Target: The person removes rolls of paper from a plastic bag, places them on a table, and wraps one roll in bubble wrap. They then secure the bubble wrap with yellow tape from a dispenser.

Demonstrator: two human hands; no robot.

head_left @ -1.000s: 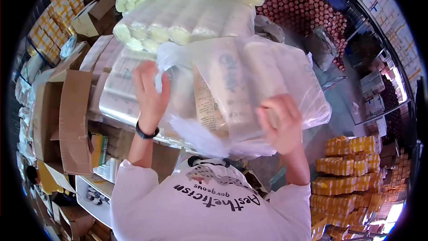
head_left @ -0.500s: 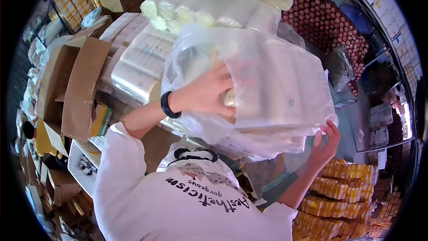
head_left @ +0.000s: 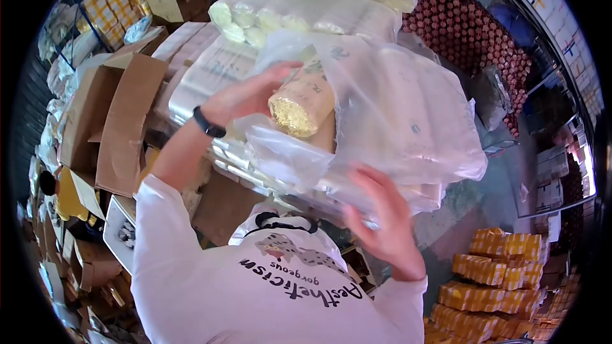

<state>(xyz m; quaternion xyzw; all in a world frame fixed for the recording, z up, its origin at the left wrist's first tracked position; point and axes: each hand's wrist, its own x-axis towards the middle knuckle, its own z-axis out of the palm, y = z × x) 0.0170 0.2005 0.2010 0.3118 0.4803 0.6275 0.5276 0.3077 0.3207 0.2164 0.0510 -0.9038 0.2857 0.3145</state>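
The left hand (head_left: 245, 97) gripped a noodle bundle (head_left: 301, 107) beside the clear bag (head_left: 408, 121); the right hand (head_left: 382, 216), fingers spread, pressed the bag from beneath.

yellow noodle bundle (head_left: 298, 109), clear plastic bag (head_left: 408, 114).

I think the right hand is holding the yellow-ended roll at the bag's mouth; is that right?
Not quite: the head view shows the left hand holding the roll at the bag's mouth; the right hand is lower on the bag.

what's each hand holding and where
Left hand grips a noodle pack by its side; right hand rests open on the bag's bottom edge.
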